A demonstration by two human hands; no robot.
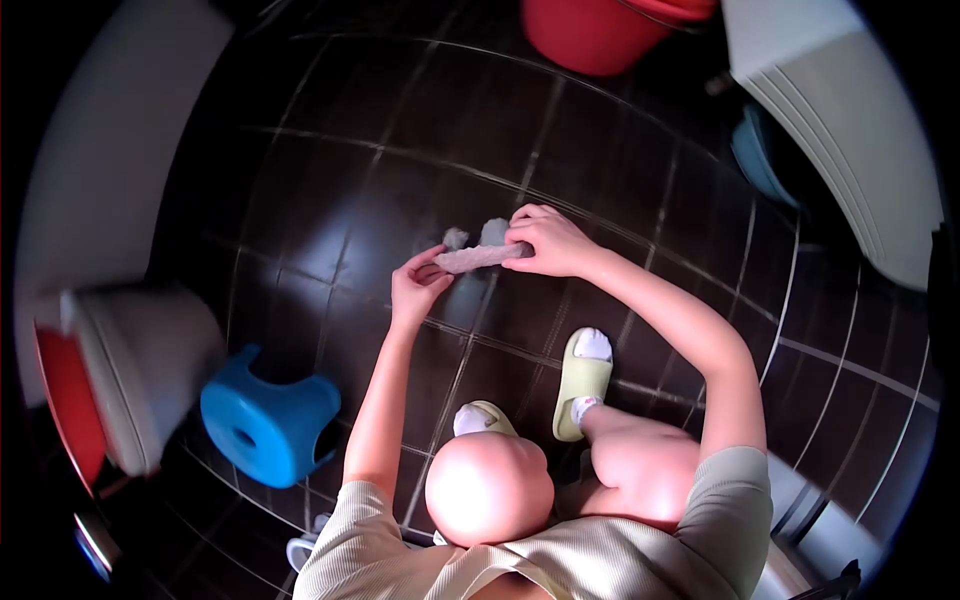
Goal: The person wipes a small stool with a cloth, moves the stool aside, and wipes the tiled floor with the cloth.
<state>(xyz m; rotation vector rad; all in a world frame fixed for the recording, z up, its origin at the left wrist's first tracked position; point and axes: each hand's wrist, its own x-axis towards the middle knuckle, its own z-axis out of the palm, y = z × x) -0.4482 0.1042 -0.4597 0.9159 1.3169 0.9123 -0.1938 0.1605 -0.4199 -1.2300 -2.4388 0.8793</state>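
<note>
A light grey, fuzzy strip of cloth [472,259] is stretched between my two hands above the dark tiled floor. My left hand [418,287] pinches its left end with thumb and fingers. Its right end is in my right hand [548,242], whose fingers are bent round it. Two grey fluffy tufts, one [455,238] near my left fingertips and a larger one [494,232] beside my right fingers, show just beyond the strip; whether they are joined to it I cannot tell.
A blue plastic stool [262,420] stands at the lower left, beside a pale container [150,370] with a red basin [70,405]. At the top is a red bucket [590,35]. A teal basin [760,160] lies at the upper right. My feet in green slippers [583,380] are below.
</note>
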